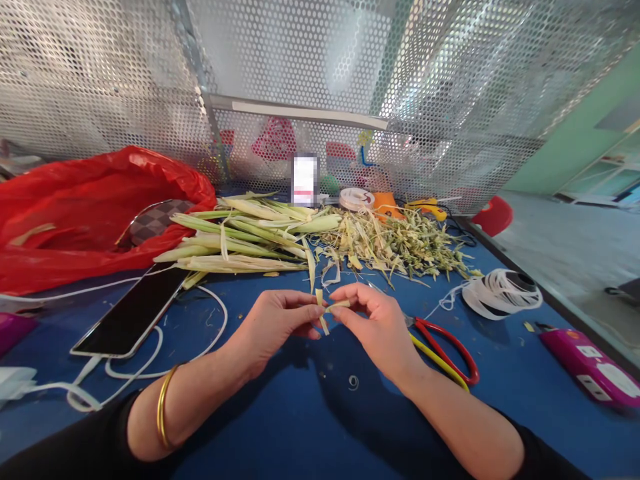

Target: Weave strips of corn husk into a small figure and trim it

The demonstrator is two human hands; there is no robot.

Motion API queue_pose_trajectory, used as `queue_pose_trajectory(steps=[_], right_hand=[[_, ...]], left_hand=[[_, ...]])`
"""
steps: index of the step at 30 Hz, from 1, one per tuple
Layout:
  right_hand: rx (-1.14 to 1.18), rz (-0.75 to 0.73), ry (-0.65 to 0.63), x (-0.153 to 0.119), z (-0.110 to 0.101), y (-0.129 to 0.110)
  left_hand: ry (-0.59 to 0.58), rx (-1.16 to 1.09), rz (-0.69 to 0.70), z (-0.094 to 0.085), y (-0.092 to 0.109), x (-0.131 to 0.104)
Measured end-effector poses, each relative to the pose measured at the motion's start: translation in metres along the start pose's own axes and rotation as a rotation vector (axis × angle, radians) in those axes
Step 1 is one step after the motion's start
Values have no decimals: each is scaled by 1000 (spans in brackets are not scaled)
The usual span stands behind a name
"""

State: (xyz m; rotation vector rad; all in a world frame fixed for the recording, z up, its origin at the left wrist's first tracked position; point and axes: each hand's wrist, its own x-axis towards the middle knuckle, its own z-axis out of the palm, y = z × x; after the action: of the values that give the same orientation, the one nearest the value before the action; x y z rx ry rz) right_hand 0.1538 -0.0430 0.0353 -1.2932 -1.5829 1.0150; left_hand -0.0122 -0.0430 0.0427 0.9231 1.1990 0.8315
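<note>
Near the middle of the blue table, my left hand (285, 317) and my right hand (367, 320) meet over pale strips of corn husk (324, 311). The strips cross each other, and both hands pinch them between thumb and fingers. One end points up and another hangs below the fingertips. Just beyond lies a pile of whole corn husks (250, 233), with one long husk strip (310, 263) reaching toward my hands. Beside my right forearm rest scissors (450, 347) with red and yellow handles, their blades partly hidden behind that hand.
Shredded husk scraps (395, 240) are heaped at the back right. A spool of white string (500, 293) and a magenta device (590, 367) stand on the right. To the left are a red plastic bag (100, 200), a black phone (135, 313) and a looping white cable (220, 327). Perforated metal (310, 60) rises behind.
</note>
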Motion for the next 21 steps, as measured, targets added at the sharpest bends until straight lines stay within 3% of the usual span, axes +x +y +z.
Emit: queue_pose_trajectory(steps=[4, 11, 16, 21], right_hand=[[-35, -57, 0, -1, 1, 0], [-19, -90, 101, -6, 6, -6], [-20, -124, 128, -7, 7, -8], [-61, -164, 62, -8, 5, -5]], left_hand=[[10, -17, -11, 2, -3, 1], [77, -37, 88, 4, -1, -4], [33, -52, 33, 2, 2, -3], [63, -11, 64, 1, 2, -1]])
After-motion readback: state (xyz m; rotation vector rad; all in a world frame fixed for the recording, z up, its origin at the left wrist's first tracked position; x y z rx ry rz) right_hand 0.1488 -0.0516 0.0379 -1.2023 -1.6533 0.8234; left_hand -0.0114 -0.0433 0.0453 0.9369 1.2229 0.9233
